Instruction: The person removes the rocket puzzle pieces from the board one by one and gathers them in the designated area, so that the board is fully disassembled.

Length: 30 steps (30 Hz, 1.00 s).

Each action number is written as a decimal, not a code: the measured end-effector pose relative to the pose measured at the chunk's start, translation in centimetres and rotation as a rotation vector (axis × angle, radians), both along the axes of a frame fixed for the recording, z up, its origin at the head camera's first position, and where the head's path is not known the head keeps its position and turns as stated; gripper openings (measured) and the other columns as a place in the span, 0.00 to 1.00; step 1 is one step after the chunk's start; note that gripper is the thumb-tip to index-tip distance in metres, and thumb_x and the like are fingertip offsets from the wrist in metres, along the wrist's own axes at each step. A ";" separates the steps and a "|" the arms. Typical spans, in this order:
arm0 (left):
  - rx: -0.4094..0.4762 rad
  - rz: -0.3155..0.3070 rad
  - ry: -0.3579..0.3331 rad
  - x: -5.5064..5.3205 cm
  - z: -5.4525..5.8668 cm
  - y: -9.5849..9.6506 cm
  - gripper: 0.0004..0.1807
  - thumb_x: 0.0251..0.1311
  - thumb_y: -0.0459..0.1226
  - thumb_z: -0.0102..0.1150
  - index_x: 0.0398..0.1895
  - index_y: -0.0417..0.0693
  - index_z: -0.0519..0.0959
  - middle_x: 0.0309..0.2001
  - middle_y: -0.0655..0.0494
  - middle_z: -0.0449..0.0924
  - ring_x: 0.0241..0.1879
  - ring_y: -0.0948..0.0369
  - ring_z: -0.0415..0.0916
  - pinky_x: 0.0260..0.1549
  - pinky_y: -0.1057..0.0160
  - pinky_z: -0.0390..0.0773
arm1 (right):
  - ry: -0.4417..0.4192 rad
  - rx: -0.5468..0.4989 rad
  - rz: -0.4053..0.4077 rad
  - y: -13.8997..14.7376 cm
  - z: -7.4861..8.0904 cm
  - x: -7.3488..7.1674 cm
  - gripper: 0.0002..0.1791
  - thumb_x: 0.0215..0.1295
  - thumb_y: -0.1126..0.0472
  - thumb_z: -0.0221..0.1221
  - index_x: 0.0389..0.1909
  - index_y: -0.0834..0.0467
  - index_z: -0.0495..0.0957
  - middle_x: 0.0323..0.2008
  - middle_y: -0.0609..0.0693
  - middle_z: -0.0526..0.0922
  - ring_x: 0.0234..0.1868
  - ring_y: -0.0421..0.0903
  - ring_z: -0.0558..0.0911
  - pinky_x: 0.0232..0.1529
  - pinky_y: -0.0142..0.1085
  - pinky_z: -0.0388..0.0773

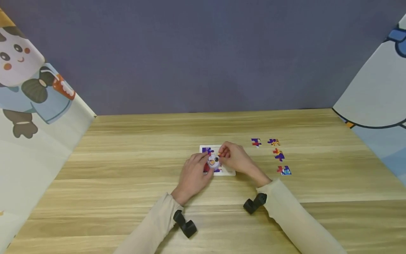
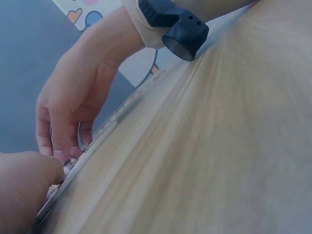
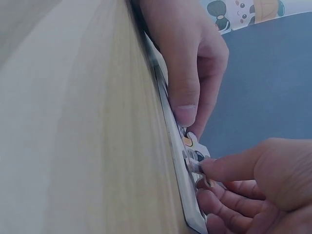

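A small jigsaw puzzle in a white tray [image 1: 228, 173] lies on the table between both hands. Purple and red pieces fill its left part. My right hand [image 1: 236, 158] pinches a jigsaw piece [image 3: 199, 155], white with a black and an orange spot, between thumb and fingers. This piece tilts up from the tray in the right wrist view. My left hand [image 1: 194, 174] lies over the tray's left side, its thumb and fingers spread and touching the puzzle. The left palm hides part of the tray.
Several loose jigsaw pieces [image 1: 279, 154] lie on the wooden table [image 1: 133, 158] to the right of the tray, beyond my right forearm. A dark blue-grey panel [image 1: 203, 56] stands along the table's back edge, with cartoon-printed panels [image 1: 19, 70] on either side.
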<state>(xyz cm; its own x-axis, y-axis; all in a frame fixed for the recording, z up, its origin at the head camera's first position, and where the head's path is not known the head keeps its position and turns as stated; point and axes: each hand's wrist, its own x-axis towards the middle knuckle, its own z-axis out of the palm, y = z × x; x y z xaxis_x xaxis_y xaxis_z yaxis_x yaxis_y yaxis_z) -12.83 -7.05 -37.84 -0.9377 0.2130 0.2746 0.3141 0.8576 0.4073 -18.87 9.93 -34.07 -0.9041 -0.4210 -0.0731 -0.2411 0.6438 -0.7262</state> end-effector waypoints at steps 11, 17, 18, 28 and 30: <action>0.011 0.003 -0.010 0.1 0.1 0.0 0.27 0.60 0.45 0.56 0.58 0.37 0.75 0.60 0.47 0.74 0.60 0.51 0.69 0.57 0.52 0.71 | 0.033 -0.054 0.007 -0.2 -0.3 0.0 0.05 0.57 0.71 0.60 0.33 0.61 0.75 0.30 0.54 0.79 0.31 0.44 0.77 0.35 0.32 0.75; 0.016 0.003 -0.017 0.1 0.1 -0.1 0.27 0.60 0.45 0.56 0.58 0.38 0.75 0.60 0.47 0.74 0.60 0.52 0.69 0.57 0.52 0.71 | 0.036 -0.059 0.003 -0.1 -0.5 0.0 0.06 0.59 0.70 0.60 0.37 0.63 0.76 0.32 0.55 0.80 0.32 0.44 0.78 0.35 0.32 0.76; 0.017 0.002 -0.017 0.1 0.1 -0.1 0.27 0.60 0.45 0.56 0.58 0.37 0.75 0.60 0.47 0.74 0.60 0.52 0.69 0.57 0.52 0.71 | 0.036 -0.063 0.001 -0.1 -0.5 0.0 0.07 0.59 0.70 0.60 0.38 0.63 0.76 0.32 0.56 0.80 0.32 0.44 0.78 0.35 0.33 0.76; 0.010 0.002 -0.001 0.0 0.0 0.0 0.27 0.60 0.45 0.57 0.58 0.38 0.75 0.60 0.47 0.75 0.60 0.51 0.70 0.57 0.52 0.71 | 0.048 -0.071 0.025 0.4 -0.5 -0.1 0.05 0.59 0.69 0.59 0.36 0.63 0.78 0.32 0.56 0.82 0.32 0.45 0.79 0.36 0.34 0.78; 0.008 0.001 0.002 0.0 0.0 0.0 0.26 0.59 0.45 0.57 0.58 0.38 0.75 0.60 0.47 0.75 0.59 0.51 0.70 0.56 0.52 0.72 | 0.051 -0.068 0.023 0.7 -0.5 -0.1 0.04 0.60 0.69 0.59 0.36 0.63 0.78 0.32 0.56 0.82 0.33 0.45 0.79 0.36 0.34 0.77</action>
<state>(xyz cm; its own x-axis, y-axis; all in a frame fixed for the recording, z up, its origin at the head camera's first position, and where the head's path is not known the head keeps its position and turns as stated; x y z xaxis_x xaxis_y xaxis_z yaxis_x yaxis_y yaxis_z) -12.80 -7.04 -37.87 -0.9371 0.2101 0.2786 0.3145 0.8545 0.4133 -19.01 10.64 -34.62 -0.8959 -0.4442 0.0024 -0.2932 0.5874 -0.7544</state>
